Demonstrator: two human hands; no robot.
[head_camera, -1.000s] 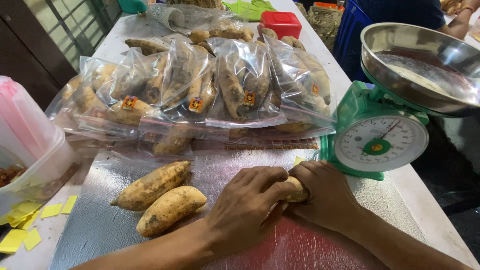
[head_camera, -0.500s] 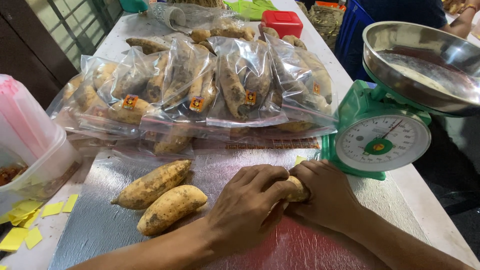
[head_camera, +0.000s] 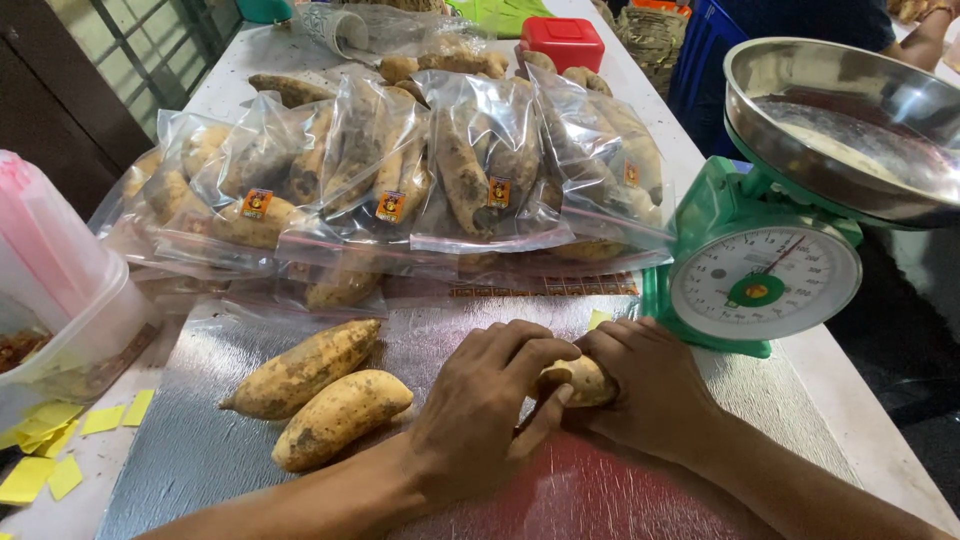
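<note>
Little has moved since the earlier frames: both hands stay closed around the same sweet potato (head_camera: 583, 380) at the near middle of the table, and the view has only drifted slightly. That sweet potato lies between the two hands, its pale brown end showing in the gap where the fingers meet, the rest covered. From the left, the left hand (head_camera: 480, 410) curls over it, fingers bent and the thumb tucked against its near side. The right hand (head_camera: 655, 385) wraps it from the right, fingers folded tight over the top. Both grips are narrow and closed on it, resting low on the shiny foil sheet (head_camera: 200, 450) that covers the table.

Left of the hands, two loose sweet potatoes (head_camera: 315, 390) lie side by side on the foil, touching each other and apart from the hands. Beyond them, toward the far side, clear bags of sweet potatoes (head_camera: 430, 170) are stacked in overlapping rows. A green dial scale (head_camera: 765, 280) with a steel pan (head_camera: 850, 125) stands just right of the right hand. Yellow paper slips (head_camera: 60, 445) lie scattered at the near left, beside a clear plastic tub (head_camera: 60, 320).
</note>
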